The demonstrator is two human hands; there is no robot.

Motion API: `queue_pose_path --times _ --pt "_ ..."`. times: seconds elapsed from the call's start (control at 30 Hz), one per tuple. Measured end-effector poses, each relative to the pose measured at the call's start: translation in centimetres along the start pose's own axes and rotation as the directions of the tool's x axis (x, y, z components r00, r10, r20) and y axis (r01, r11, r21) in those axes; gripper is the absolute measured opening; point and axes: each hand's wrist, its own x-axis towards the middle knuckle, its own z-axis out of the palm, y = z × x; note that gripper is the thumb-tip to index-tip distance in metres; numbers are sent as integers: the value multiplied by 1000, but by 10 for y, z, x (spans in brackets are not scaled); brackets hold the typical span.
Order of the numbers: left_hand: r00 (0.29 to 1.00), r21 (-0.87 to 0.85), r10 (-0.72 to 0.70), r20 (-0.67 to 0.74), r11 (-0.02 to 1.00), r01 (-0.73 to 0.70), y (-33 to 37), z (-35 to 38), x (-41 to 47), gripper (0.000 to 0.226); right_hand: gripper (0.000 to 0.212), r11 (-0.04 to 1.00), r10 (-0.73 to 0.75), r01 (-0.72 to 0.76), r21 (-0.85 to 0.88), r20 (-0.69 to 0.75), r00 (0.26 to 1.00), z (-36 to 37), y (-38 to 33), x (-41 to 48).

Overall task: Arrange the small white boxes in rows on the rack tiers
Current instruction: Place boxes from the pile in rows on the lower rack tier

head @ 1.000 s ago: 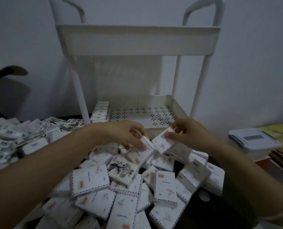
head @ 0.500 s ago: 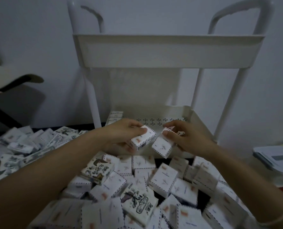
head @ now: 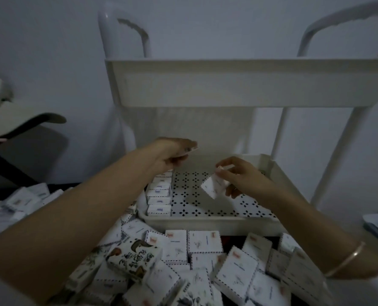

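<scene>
Over lower tier: right hand, fingers pinching tilted box by upper corner. Left hand, fingers curled round second box, above row at tier's left side. Likely light, stiff card, easily crushed. Grip opposite sides.

Left hand raised, pinching, right hand pinching

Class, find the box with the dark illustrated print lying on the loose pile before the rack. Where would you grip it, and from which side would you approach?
Pinch the illustrated box across its two long side faces, coming down from above. It lies printed face up on top of the loose white boxes, slightly tilted, so its top is unobstructed and its sides probably stand proud.
</scene>
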Motion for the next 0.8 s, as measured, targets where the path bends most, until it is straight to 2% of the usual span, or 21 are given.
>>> queue_pose_path --times 0.07,0.13,0.17,0.23,0.27,0.33,0.37,0.4,0.5,0.63,0.73,0.77,0.8 --pt "998 181 38 -40 983 -30 7 2 12 18 39 998 10 -14 -67 -61 998 1 0 12" --pt "991 444 103 -89 894 -53 12 3 25 31 43 979 -17 -11 -205 -134 991 3 0 24" --pt "986 533 131 -104 844 -56 14 3 31 36 39 968 -31 -9 -251 -158 987 5 0 31" --pt "978 618 162 -131 785 -48 16 3 37 26 27 954 -41 -10 -299 -165 985 9 0 46" --pt "967 655 191 -166 755 -37 14 2 41 29 20 949 -38 -12 -315 -150 988 12 1 53" --pt "938 731 246 -244 682 12 3 0 51 79 11 938 -44 4 -347 -107 993 17 1 66" --pt "917 741 290 -274 671 9 -3 0 54 86 9 930 -53 15 -366 -93 994 19 2 72" --pt "900 757 331 -285 654 -1 -12 1 58 82 11 921 -62 23 -389 -86 994 22 2 76" --pt "896 770 366 -251 636 -43 -32 3 65 56 37 908 -86 44 -417 -82 993 31 8 86" --pt "890 815 375 -260 580 -7 -46 -2 72 45 59 962 -87 57 -266 -102 991 40 16 103" --pt "871 817 394 -293 577 14 -50 1 81 62 55 961 -138 97 -257 -145 980 46 18 120" --pt "861 823 409 -302 568 18 -50 4 84 63 52 958 -160 112 -265 -171 972 49 19 126" --pt "853 838 423 -306 544 31 -49 7 85 55 49 956 -175 120 -267 -194 965 51 18 132"
